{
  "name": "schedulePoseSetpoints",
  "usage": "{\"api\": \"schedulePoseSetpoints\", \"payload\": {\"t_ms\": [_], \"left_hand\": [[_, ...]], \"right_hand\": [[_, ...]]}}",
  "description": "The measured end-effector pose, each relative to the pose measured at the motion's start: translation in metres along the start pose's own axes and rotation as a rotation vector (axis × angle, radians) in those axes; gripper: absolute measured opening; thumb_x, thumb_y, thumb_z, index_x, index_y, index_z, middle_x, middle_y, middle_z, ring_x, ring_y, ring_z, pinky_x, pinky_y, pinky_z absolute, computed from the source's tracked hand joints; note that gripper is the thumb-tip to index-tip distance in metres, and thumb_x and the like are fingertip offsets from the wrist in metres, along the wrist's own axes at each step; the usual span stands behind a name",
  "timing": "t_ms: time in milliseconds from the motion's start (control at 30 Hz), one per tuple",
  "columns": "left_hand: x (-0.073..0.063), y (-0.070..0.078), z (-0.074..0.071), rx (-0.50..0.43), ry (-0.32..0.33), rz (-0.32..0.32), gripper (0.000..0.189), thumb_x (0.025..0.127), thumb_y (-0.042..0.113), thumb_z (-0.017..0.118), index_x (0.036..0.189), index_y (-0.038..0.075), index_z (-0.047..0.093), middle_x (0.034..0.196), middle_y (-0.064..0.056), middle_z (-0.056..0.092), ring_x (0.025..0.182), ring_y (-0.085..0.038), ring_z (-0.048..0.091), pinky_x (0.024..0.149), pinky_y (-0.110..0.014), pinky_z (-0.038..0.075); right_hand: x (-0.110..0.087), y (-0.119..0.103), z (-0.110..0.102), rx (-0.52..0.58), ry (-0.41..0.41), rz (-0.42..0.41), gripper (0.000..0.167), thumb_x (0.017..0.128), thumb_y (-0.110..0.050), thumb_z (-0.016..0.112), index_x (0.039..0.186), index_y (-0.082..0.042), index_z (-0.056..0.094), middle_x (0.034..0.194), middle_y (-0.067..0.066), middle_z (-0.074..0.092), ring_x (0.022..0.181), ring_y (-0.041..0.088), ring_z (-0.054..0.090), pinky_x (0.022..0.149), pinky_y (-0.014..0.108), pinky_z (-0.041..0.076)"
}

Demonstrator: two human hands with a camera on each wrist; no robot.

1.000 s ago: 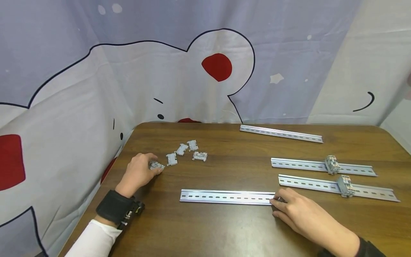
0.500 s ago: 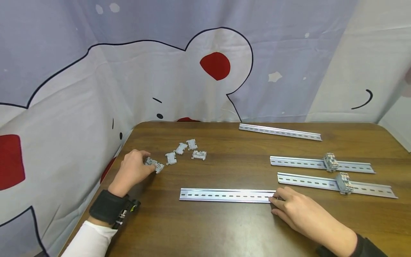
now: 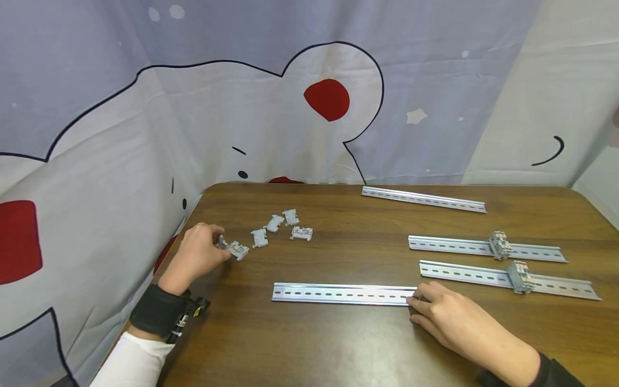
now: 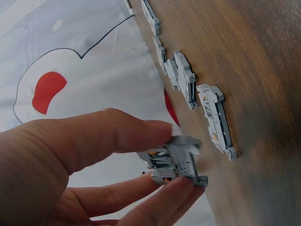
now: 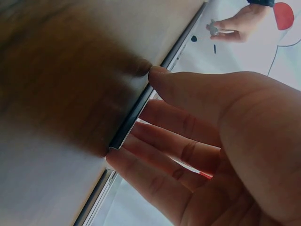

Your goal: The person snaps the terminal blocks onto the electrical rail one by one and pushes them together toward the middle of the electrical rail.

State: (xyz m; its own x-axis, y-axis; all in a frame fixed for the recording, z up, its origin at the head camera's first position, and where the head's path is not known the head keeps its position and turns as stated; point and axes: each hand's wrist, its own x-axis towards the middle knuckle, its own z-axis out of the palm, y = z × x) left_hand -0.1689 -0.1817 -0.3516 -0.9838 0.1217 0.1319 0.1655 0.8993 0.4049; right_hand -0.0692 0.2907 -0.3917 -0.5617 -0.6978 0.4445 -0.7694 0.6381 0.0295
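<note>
My left hand pinches a grey terminal block between thumb and fingers; in the head view the hand partly hides it. Just right of those fingertips, another terminal block lies flat on the table. Nearest the front, a slotted metal DIN rail lies lengthwise from left to right. Its right end is gripped by my right hand, which covers that end. In the right wrist view, the thumb and fingertips meet along the dark rail edge.
Several loose terminal blocks lie on the wooden table, right of my left hand. Two rails at the right, a farther one and a nearer one, each carry mounted blocks. A bare rail lies at the back, before a printed curtain.
My left hand has shifted left, drawing one terminal block away from the neighbouring block, which now shows fully on the table. The right hand keeps its place on the rail.
</note>
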Motion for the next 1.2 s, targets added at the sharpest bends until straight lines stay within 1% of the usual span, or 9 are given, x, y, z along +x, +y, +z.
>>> {"api": "schedulePoseSetpoints", "payload": {"t_ms": [133, 267, 400, 533, 700, 800, 900, 1033, 1200], "left_hand": [[-0.001, 0.001, -0.004, -0.037, -0.030, 0.005, 0.044, 0.071, 0.002, 0.074, 0.113, -0.010, 0.064, 0.089, -0.016, 0.069, 0.082, -0.029, 0.064, 0.072, -0.044, 0.050], [-0.002, 0.002, -0.005, -0.045, -0.043, 0.012, 0.043, 0.071, 0.002, 0.077, 0.112, -0.008, 0.066, 0.089, -0.014, 0.072, 0.083, -0.027, 0.068, 0.074, -0.045, 0.052], [-0.003, 0.008, -0.008, -0.043, -0.061, 0.023, 0.044, 0.069, 0.003, 0.080, 0.110, -0.006, 0.068, 0.082, -0.008, 0.072, 0.077, -0.021, 0.068, 0.072, -0.041, 0.053], [-0.008, 0.020, -0.010, -0.070, -0.105, 0.023, 0.044, 0.070, 0.001, 0.079, 0.112, -0.004, 0.068, 0.093, -0.013, 0.073, 0.081, -0.021, 0.070, 0.072, -0.038, 0.055], [-0.016, 0.040, -0.007, -0.135, -0.150, 0.048, 0.043, 0.069, -0.001, 0.081, 0.110, -0.003, 0.068, 0.100, -0.018, 0.071, 0.079, -0.018, 0.071, 0.066, -0.031, 0.057], [-0.022, 0.052, -0.004, -0.162, -0.176, 0.064, 0.042, 0.069, 0.000, 0.083, 0.109, 0.000, 0.069, 0.094, -0.012, 0.072, 0.077, -0.014, 0.070, 0.064, -0.027, 0.056], [-0.028, 0.062, 0.001, -0.182, -0.201, 0.081, 0.042, 0.068, 0.000, 0.085, 0.107, 0.002, 0.070, 0.091, -0.007, 0.072, 0.079, -0.012, 0.069, 0.067, -0.026, 0.056], [-0.033, 0.071, 0.007, -0.178, -0.246, 0.093, 0.044, 0.064, -0.001, 0.088, 0.104, 0.004, 0.069, 0.087, -0.004, 0.071, 0.080, -0.011, 0.067, 0.070, -0.028, 0.055], [-0.036, 0.078, 0.016, -0.182, -0.301, 0.120, 0.044, 0.060, -0.004, 0.089, 0.098, 0.005, 0.068, 0.082, -0.002, 0.068, 0.074, -0.009, 0.064, 0.066, -0.027, 0.054]], "right_hand": [[0.000, 0.001, 0.000, 0.000, -0.004, -0.001, 0.040, 0.102, -0.036, 0.050, 0.093, -0.006, 0.075, 0.088, -0.005, 0.055, 0.078, 0.009, 0.056, 0.064, 0.026, 0.050], [-0.001, 0.001, -0.001, -0.001, -0.014, 0.005, 0.032, 0.098, -0.033, 0.059, 0.093, -0.006, 0.075, 0.089, -0.005, 0.056, 0.079, 0.008, 0.056, 0.064, 0.026, 0.051], [-0.001, 0.001, -0.002, -0.005, -0.023, 0.011, 0.020, 0.087, -0.024, 0.073, 0.093, -0.006, 0.075, 0.089, -0.005, 0.056, 0.080, 0.009, 0.056, 0.064, 0.026, 0.051], [0.000, 0.001, -0.003, -0.008, -0.035, 0.023, 0.022, 0.075, -0.017, 0.081, 0.093, -0.006, 0.075, 0.089, -0.005, 0.057, 0.080, 0.009, 0.057, 0.064, 0.026, 0.051], [-0.001, 0.000, -0.003, -0.010, -0.048, 0.038, 0.026, 0.070, -0.015, 0.083, 0.094, -0.006, 0.075, 0.089, -0.006, 0.056, 0.079, 0.009, 0.056, 0.063, 0.026, 0.051], [-0.001, 0.000, -0.003, -0.011, -0.050, 0.037, 0.026, 0.071, -0.015, 0.083, 0.094, -0.006, 0.075, 0.090, -0.006, 0.056, 0.080, 0.009, 0.056, 0.063, 0.026, 0.051], [-0.001, 0.000, -0.003, -0.007, -0.052, 0.035, 0.026, 0.072, -0.015, 0.083, 0.095, -0.006, 0.075, 0.091, -0.006, 0.056, 0.081, 0.010, 0.057, 0.064, 0.027, 0.052], [0.000, 0.000, -0.003, -0.004, -0.056, 0.036, 0.026, 0.072, -0.015, 0.083, 0.095, -0.007, 0.075, 0.091, -0.006, 0.057, 0.081, 0.009, 0.057, 0.065, 0.027, 0.052], [0.001, -0.001, -0.003, -0.006, -0.055, 0.037, 0.026, 0.071, -0.015, 0.083, 0.095, -0.007, 0.075, 0.090, -0.006, 0.057, 0.081, 0.009, 0.057, 0.064, 0.027, 0.052]]}}
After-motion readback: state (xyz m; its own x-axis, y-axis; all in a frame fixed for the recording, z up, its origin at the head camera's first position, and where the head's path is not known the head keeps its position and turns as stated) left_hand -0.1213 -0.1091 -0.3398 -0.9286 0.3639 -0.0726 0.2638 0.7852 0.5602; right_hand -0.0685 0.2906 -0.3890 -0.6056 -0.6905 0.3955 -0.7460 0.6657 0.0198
